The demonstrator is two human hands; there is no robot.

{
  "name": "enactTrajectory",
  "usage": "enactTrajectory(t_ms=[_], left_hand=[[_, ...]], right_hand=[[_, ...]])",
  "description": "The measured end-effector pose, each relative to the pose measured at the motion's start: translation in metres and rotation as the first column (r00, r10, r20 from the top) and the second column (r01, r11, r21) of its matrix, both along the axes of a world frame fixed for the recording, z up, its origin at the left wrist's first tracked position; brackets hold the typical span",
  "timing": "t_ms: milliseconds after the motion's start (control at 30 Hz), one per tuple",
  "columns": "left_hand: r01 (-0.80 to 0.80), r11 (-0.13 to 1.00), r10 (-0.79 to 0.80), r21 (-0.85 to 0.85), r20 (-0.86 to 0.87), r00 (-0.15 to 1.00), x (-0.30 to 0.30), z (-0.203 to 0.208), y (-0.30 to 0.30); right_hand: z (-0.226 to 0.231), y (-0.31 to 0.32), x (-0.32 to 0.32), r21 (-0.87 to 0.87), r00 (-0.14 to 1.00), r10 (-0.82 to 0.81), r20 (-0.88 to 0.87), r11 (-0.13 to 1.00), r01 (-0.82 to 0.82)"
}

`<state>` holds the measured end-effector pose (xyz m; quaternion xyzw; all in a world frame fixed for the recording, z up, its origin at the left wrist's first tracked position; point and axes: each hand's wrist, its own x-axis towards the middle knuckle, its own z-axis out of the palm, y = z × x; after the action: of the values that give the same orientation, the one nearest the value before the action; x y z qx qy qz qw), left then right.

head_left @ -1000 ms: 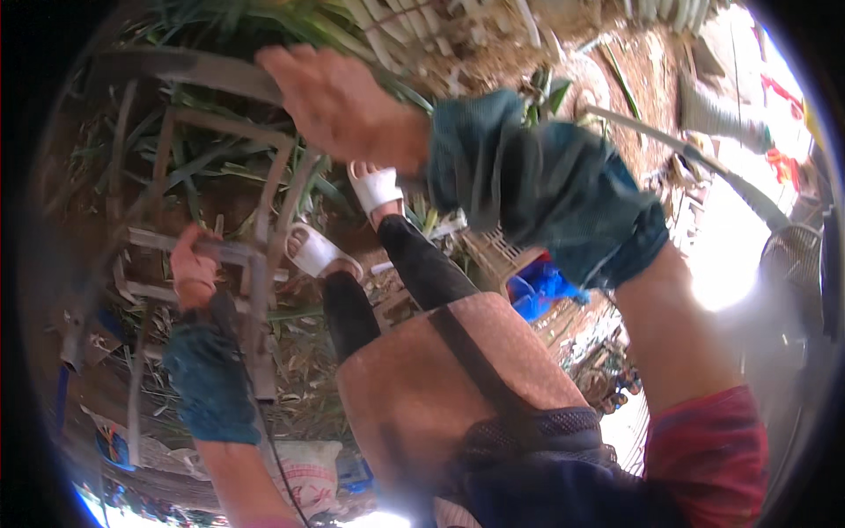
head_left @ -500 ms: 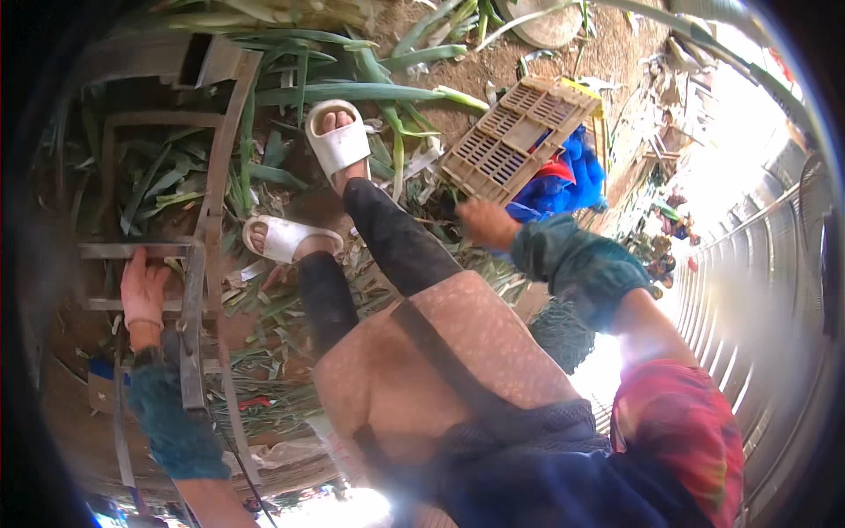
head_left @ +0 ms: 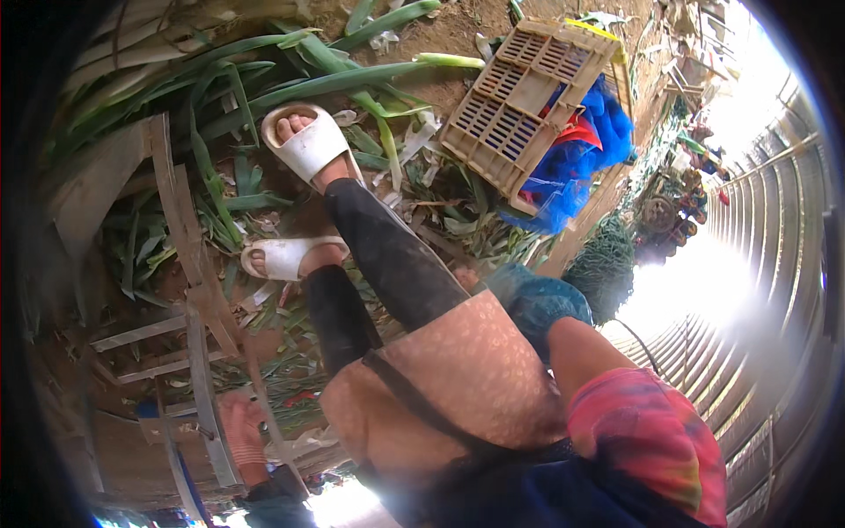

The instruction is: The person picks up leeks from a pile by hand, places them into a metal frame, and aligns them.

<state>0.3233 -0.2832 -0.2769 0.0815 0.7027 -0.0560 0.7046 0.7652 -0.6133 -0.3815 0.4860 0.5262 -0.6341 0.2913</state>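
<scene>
Fingers of the left hand (head_left: 242, 429), in what looks like a pale pink glove, lie just beside the upright bar of a grimy slatted frame (head_left: 208, 396) — they seem loosely bent, but blur and the crossing bars leave me unable to tell whether they grip it or merely rest by it. Of the right hand (head_left: 467, 279) only a blurred bit shows past the knee, above the teal oversleeve (head_left: 535, 306), so I cannot say how its fingers are set. That frame occupies the left of the view, over leek-like leaves (head_left: 312, 95) strewn on the earth floor (head_left: 453, 33), beside the white sandals (head_left: 310, 146). I'd judge it stiff and fairly weighty, awkward more than fragile, with dust likely making the bars a bit slick; whether they are wood or metal, I can't make out. One of the long uprights, near where a crossbar meets it, would be the soundest hold — a thin slat alone might let the whole thing swing. Near the right foot, a tan plastic crate (head_left: 528, 113) tilts against blue netting (head_left: 603, 132), the first probably rigid and light, the second soft and apt to snag. As for brands, labels or lettering, I find none legible on any of it.
</scene>
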Motion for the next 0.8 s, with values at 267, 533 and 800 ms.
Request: enactTrajectory(t_ms=[267,533,800], left_hand=[[-0.096,0.988,0.098,-0.123,0.009,0.995,0.050,-0.001,-0.056],[-0.101,0.991,0.098,-0.083,-0.038,0.994,0.078,-0.088,-0.136],[-0.181,0.981,0.180,-0.063,-0.026,0.983,0.104,-0.171,-0.139]], right_hand=[[0.005,0.012,0.004,0.047,0.999,-0.038,-0.016,0.998,0.038],[0.033,0.040,0.075,0.152,1.000,0.015,-0.014,0.988,-0.013],[0.065,0.100,0.168,0.273,0.990,0.139,-0.014,0.953,-0.130]])
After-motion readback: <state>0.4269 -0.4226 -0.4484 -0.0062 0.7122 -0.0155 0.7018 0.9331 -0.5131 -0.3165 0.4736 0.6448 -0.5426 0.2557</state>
